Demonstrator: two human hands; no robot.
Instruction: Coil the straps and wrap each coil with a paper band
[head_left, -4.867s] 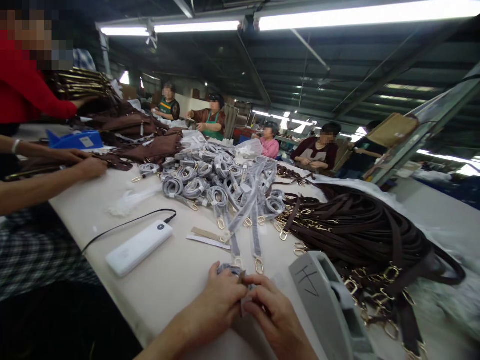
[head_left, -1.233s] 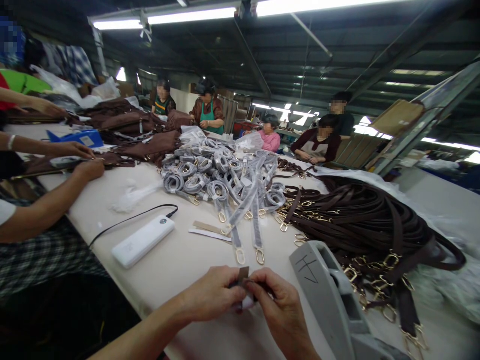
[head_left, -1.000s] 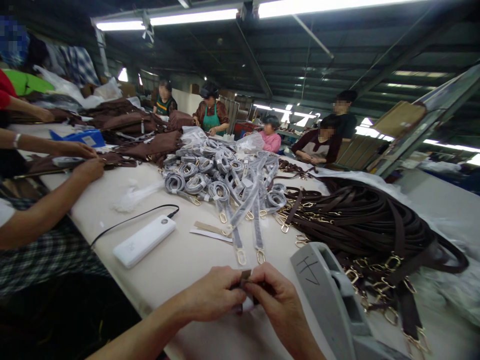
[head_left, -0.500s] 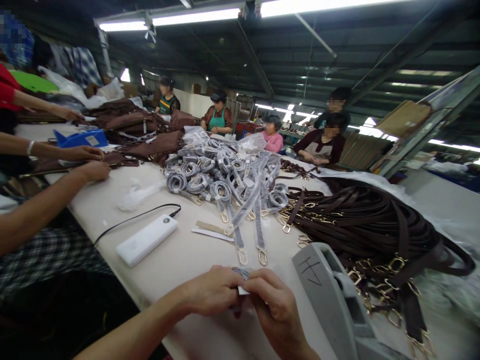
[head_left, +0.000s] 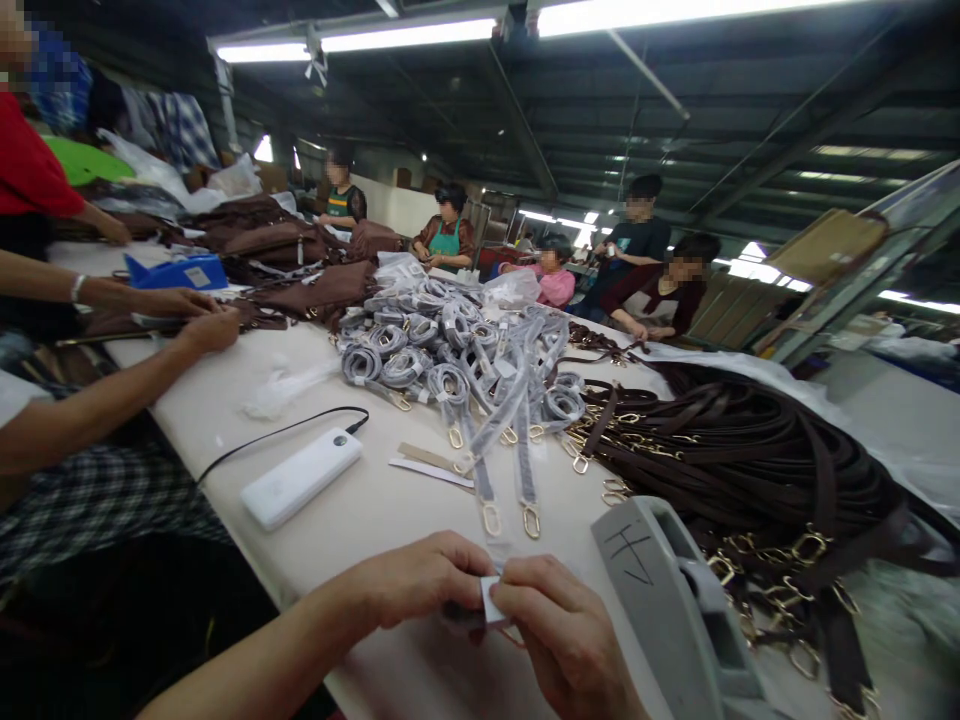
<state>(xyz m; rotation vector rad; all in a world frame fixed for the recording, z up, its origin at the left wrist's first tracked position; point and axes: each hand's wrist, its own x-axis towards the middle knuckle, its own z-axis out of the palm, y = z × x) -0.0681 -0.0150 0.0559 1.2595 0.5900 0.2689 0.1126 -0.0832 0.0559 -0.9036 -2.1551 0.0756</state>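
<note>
At the near edge of the table, my left hand (head_left: 439,580) and my right hand (head_left: 559,620) meet, fingers closed on one small bundle. It appears to be a rolled strap in grey wrap, mostly hidden by the fingers. A white sticker or piece of tape (head_left: 493,600) shows on it, pressed by my right thumb. Just beyond lie two grey-wrapped straps with gold clasps (head_left: 531,520), running out of a heap of coiled wrapped straps (head_left: 450,385). Right of my right hand stands a grey tape dispenser (head_left: 637,560) marked with pen.
Dark brown straps (head_left: 750,430) with gold clasps pile up on the right. A white power bank (head_left: 300,478) with a black cable lies left. Brown bags (head_left: 307,290) and a blue tape dispenser (head_left: 176,272) are farther back. A co-worker's hands (head_left: 202,320) work at the left edge.
My hands have turned the bundle slightly, and the white piece now shows larger between them. The camera view has shifted a little. Co-workers' hands and bodies have moved.
</note>
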